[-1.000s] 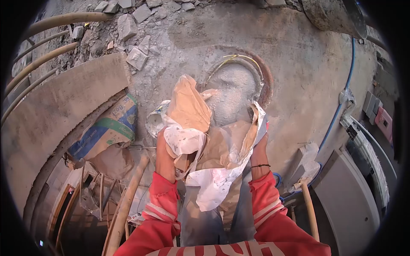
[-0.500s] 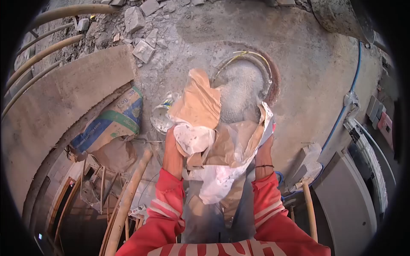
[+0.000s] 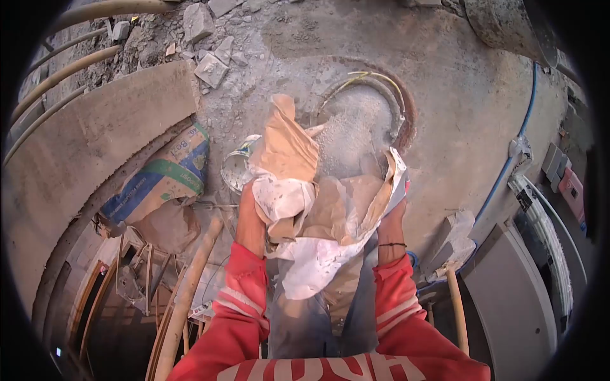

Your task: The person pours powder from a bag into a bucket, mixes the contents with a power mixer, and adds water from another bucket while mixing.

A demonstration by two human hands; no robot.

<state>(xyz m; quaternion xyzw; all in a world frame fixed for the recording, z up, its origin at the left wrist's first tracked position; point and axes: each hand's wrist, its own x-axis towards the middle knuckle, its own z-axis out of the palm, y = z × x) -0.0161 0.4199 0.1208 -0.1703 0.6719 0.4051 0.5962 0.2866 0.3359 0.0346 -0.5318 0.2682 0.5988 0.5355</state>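
A torn brown and white paper bag (image 3: pixel 343 206) hangs between my two hands, its open end over a round tub (image 3: pixel 406 101) of grey powder (image 3: pixel 356 130). My left hand (image 3: pixel 250 206) is closed on the bag's left side, its fingers partly hidden by the crumpled paper. On the right edge, my right hand (image 3: pixel 395 216) grips the paper, fingers mostly behind it. Pale dust hangs over the powder near the bag's mouth. Just beyond my left hand stands a small whitish bucket (image 3: pixel 235 170).
A printed cement bag (image 3: pixel 162 181) lies at the left beside a low concrete ledge (image 3: pixel 121 127). Broken stones (image 3: pixel 211 71) are at the upper left. A blue hose (image 3: pixel 501 181) runs down the right side, near a grey block (image 3: pixel 451 244). Wooden poles (image 3: pixel 190 286) stand below.
The bag's lower white flap has risen and the brown flap at the left has shifted. Both hands keep their hold. The camera view has moved slightly.
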